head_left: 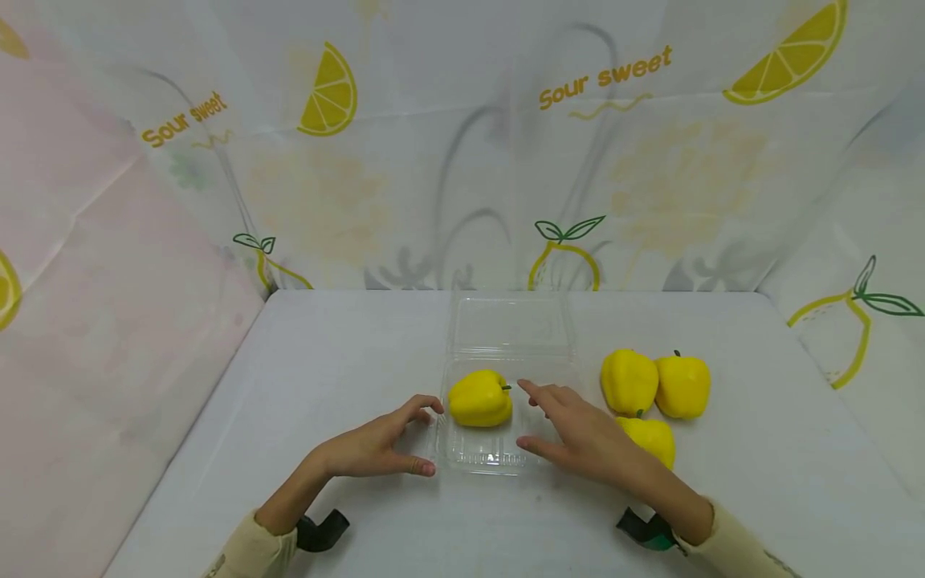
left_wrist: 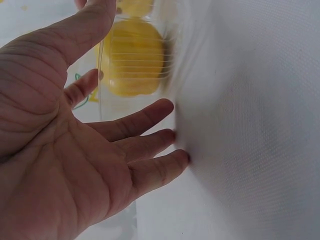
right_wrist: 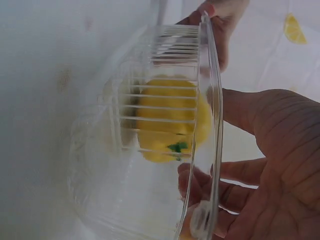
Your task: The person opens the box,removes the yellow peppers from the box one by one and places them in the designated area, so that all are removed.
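Observation:
A yellow bell pepper (head_left: 480, 399) lies on its side in the left part of a clear plastic clamshell box (head_left: 477, 459), its green stem pointing right. My left hand (head_left: 379, 443) is at the box's left edge, thumb and fingers spread apart and nothing held. In the left wrist view its fingertips (left_wrist: 165, 107) are low, near the white table surface; whether they touch the box I cannot tell. Over the right half of the box reaches my right hand (head_left: 578, 429), fingers extended and apart from the pepper. The right wrist view shows the pepper (right_wrist: 170, 115) through the ribbed wall.
The box's clear lid (head_left: 511, 323) lies folded back toward the far table edge. Right of the box sit three more yellow bell peppers, one at the back left (head_left: 629, 381), one at the back right (head_left: 683, 387), and a front one (head_left: 650, 440) partly behind my right hand. Printed cloth (head_left: 433, 160) surrounds the table.

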`<state>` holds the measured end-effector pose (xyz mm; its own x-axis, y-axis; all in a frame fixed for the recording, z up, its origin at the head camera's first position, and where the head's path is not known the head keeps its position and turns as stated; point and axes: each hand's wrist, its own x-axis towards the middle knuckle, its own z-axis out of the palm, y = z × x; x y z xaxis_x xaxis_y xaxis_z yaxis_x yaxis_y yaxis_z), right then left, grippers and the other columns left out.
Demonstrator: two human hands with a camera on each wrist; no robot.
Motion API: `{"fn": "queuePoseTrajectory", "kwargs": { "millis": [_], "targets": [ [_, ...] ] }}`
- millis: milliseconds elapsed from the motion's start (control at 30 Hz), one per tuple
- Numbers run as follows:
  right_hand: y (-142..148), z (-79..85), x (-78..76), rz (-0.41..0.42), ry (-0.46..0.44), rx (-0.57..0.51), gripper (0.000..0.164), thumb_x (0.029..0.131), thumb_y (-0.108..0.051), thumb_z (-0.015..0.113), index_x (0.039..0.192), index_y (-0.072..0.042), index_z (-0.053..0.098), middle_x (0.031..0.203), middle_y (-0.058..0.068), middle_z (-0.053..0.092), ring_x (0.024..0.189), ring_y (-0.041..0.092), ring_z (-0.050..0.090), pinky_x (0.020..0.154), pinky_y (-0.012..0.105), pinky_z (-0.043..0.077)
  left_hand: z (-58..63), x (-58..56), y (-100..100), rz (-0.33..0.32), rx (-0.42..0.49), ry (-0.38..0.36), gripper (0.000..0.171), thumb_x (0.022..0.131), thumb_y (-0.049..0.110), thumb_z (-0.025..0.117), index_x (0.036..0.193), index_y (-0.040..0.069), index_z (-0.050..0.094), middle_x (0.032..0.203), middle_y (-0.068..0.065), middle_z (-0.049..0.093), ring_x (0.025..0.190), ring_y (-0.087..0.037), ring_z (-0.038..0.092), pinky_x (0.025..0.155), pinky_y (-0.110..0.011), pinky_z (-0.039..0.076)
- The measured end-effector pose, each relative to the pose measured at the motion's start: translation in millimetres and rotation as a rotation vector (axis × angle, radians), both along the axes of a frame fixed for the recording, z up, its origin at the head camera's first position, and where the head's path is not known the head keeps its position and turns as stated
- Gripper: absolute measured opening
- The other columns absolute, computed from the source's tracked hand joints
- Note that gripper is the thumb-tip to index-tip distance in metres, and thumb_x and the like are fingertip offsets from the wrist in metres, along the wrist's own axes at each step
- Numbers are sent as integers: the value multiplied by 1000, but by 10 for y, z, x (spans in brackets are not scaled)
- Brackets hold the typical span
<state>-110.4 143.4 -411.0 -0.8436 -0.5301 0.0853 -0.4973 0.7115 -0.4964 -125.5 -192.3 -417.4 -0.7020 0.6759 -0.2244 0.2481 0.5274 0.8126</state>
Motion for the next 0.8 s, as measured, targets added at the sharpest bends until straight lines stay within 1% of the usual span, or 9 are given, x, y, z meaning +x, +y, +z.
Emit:
{"fn": "queuePoseTrajectory", "kwargs": {
  "millis": [100, 233, 367, 567, 800],
  "targets": [
    [-49, -3, 15, -2, 3, 0, 76, 90, -51, 68, 151, -18, 36, 126, 0, 56, 106, 13, 57, 83, 35, 53, -2, 0, -3, 1, -6, -2, 72, 86, 37, 78, 140, 24, 32, 136, -12, 50, 132, -30, 40, 108, -58, 28],
    [-106, -11, 24, -15, 2, -3, 79, 90, -49, 69, 153, -17, 34, 127, 2, 56, 106, 13, 55, 84, 35, 53, -5, -2, -5, 0, -9, -1, 72, 86, 37, 78, 140, 25, 32, 136, -11, 50, 132, -30, 40, 109, -58, 28],
    [-163, -26, 27, -17, -10, -33, 80, 91, -45, 70, 154, -15, 32, 128, 5, 55, 106, 15, 55, 85, 37, 53, -6, -9, -4, -4, -8, 8, 72, 85, 38, 78, 140, 26, 32, 135, -11, 51, 132, -29, 41, 109, -57, 28],
    [-247, -61, 26, -34, 40, -57, 78, 91, -43, 70, 153, -11, 33, 133, 9, 55, 108, 19, 57, 85, 39, 53, -10, -17, -5, -4, -8, 10, 71, 86, 38, 78, 140, 26, 32, 135, -11, 51, 131, -29, 41, 109, -57, 29],
    [-328, -88, 18, -50, 75, -57, 78, 90, -41, 72, 151, -9, 36, 134, 10, 55, 115, 24, 55, 91, 43, 51, 0, -16, -11, 2, -22, 3, 73, 85, 38, 78, 140, 26, 32, 135, -11, 51, 131, -30, 41, 108, -58, 29]
  ]
}}
